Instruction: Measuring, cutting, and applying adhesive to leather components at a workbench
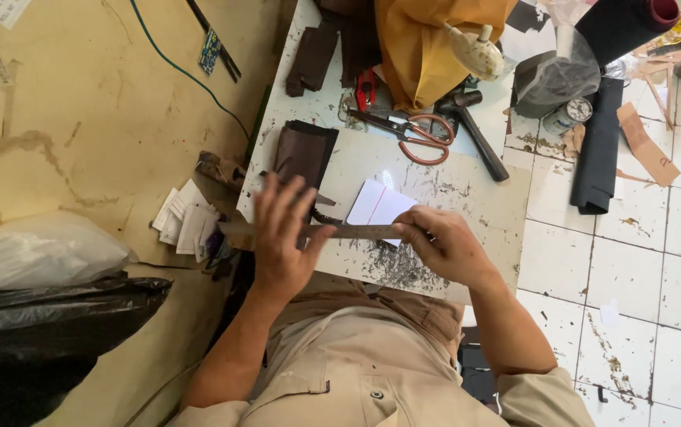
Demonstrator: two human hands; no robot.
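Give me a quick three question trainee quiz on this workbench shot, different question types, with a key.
1. True or false: the left hand presses flat on the metal ruler.
2. Which tool lies beyond the white card? A scissors, B saw, C drill.
3. Fill in: the right hand grips the ruler's ____ end.

Key: 1 true. 2 A, the orange-handled scissors. 3 right.

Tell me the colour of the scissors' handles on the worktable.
The scissors have reddish-orange handles, seen in the head view, lying beyond the metal ruler.
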